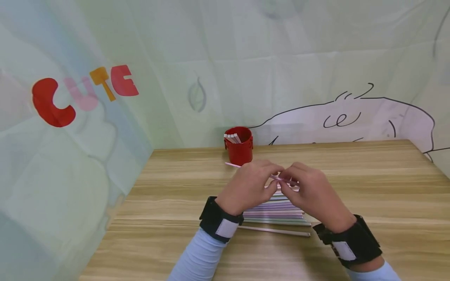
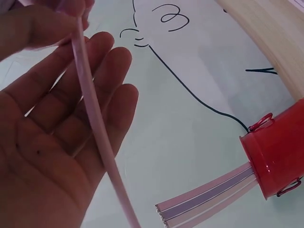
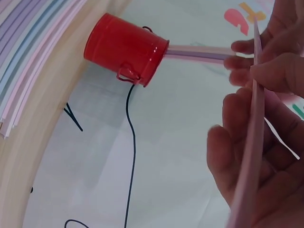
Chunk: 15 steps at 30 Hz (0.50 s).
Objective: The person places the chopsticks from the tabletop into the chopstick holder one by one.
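Both hands hold one slim pink stick, which looks like folded or rolled paper, over the middle of the table. My left hand pinches it between thumb and index finger, and the left end sticks out past that hand toward the bucket. Right beside it, my right hand pinches the same stick with thumb and fingertips. In the right wrist view the stick runs along the palm, with the other fingers spread loosely behind it. Below the hands lies a row of pastel sticks, partly hidden by them.
A red bucket with several pastel sticks standing in it is at the table's back edge. One pale stick lies apart in front of the row. A printed cloth hangs behind the wooden table.
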Tool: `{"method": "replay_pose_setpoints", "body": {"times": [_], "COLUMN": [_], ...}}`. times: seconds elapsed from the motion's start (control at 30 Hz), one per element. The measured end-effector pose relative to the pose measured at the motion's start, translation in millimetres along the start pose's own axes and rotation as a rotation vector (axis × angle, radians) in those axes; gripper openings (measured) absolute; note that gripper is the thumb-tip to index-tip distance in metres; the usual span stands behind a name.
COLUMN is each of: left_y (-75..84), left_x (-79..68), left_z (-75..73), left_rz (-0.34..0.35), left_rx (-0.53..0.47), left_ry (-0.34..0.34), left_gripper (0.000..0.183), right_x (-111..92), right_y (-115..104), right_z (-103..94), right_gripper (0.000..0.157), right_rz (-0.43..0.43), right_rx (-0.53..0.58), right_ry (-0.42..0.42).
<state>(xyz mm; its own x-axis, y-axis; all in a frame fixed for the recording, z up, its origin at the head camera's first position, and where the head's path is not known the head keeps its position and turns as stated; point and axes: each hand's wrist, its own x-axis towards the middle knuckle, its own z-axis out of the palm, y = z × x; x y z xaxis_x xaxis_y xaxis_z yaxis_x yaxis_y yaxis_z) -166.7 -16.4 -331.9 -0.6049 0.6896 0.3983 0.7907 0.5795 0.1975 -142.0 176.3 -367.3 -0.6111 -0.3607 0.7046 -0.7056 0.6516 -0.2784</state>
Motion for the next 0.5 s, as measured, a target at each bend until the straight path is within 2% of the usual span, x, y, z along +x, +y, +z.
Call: {"method": "replay_pose_setpoints", "body": {"times": [0.13, 0.3, 0.5], "left_y": [0.1, -1.3, -7.2], "left_x": [-0.7, -0.6, -1.8], "left_z": [0.8, 0.1, -1.0], "left_rz": [-0.023, -0.029, -0.072], "left_rx": [0.035, 0.003, -0.013], "left_ry": [-0.009, -0.001, -0.030], "left_gripper": [0.033, 0.028, 0.021], "right_x": [1, 4, 3], "right_y": [-1, -1, 2], "right_z": [-4.1, -9.0, -19.7], "right_gripper": [0.019, 0.018, 0.015], "right_rz": [0.010, 0.038, 0.080], "right_rx": [-0.022, -0.060, -0.047], "right_ry": [0.023, 0.059, 0.169]}}
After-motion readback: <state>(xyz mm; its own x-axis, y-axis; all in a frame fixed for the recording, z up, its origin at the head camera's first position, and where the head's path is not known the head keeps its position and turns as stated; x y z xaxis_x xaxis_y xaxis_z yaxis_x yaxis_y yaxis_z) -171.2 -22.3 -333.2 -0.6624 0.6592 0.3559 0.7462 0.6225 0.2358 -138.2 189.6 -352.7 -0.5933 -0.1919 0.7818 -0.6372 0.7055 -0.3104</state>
